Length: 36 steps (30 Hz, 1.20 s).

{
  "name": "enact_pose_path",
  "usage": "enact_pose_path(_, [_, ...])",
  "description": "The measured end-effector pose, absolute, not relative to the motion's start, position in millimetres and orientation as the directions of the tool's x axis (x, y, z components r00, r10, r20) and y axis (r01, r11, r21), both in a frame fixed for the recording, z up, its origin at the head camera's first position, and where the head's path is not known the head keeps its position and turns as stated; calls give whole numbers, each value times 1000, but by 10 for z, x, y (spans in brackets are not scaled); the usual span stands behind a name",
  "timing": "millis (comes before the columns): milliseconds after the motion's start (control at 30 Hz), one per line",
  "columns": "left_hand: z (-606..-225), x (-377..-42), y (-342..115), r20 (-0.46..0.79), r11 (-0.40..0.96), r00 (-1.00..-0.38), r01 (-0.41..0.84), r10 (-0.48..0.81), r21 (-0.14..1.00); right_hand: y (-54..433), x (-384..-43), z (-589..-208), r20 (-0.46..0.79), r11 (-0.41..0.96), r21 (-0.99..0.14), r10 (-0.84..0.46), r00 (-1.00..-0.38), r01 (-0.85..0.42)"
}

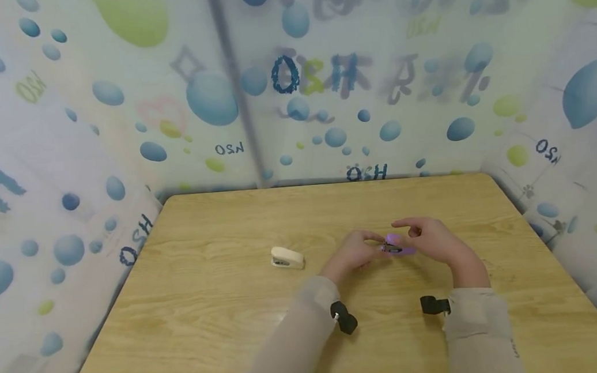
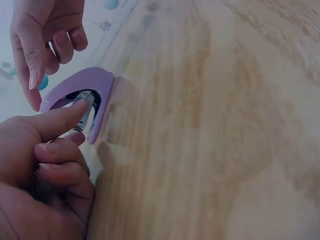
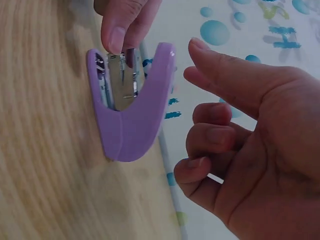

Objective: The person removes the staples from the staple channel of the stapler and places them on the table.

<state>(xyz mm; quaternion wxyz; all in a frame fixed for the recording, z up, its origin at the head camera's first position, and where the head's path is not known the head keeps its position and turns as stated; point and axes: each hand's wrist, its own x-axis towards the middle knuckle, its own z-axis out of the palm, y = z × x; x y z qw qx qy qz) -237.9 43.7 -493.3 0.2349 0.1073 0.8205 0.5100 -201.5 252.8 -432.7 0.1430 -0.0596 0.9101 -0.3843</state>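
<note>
A purple stapler (image 3: 137, 135) sits on the table with its top arm swung up from its base. Between the two parts shows the metal staple magazine (image 3: 122, 82). My left hand (image 1: 357, 250) pinches the end of this magazine between thumb and index finger; the other left fingers curl into the palm in the left wrist view. My right hand (image 3: 250, 120) is beside the raised top arm, apart from it in the right wrist view. Its thumb and index finger reach toward the arm, the rest hang loosely curled, and it holds nothing.
A cream stapler (image 1: 288, 258) lies on the wooden table (image 1: 214, 319), left of my left hand. Behind the table and at both sides hang pale sheets (image 1: 295, 135) printed with drops and letters. Black wrist cameras (image 1: 343, 317) are strapped over both sleeves.
</note>
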Motion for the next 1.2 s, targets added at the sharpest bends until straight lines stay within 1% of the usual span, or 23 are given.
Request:
enact_pose_path(133, [-4977, -2343, 458, -293, 419, -888, -129, 354, 899, 2549, -2012, -4411, -234, 693, -720, -189, -954, 40])
enact_pose_path(300, [-5012, -2316, 476, -297, 453, -901, -132, 315, 882, 2558, -1974, -4463, -273, 671, -735, -153, -950, 103])
enact_pose_path(633, [-4993, -2377, 503, -280, 494, -918, -112, 280, 862, 2463, -1997, -4516, -206, 645, -763, -179, -962, 44])
enact_pose_path(900, [-4988, -2366, 508, -278, 519, -922, -104, 270, 848, 2399, -2044, -4593, -230, 660, -747, -146, -962, 79])
enact_pose_path(1200, [-4960, -2364, 519, -266, 529, -927, -92, 263, 844, 2377, -2029, -4576, -245, 660, -745, -134, -960, 98])
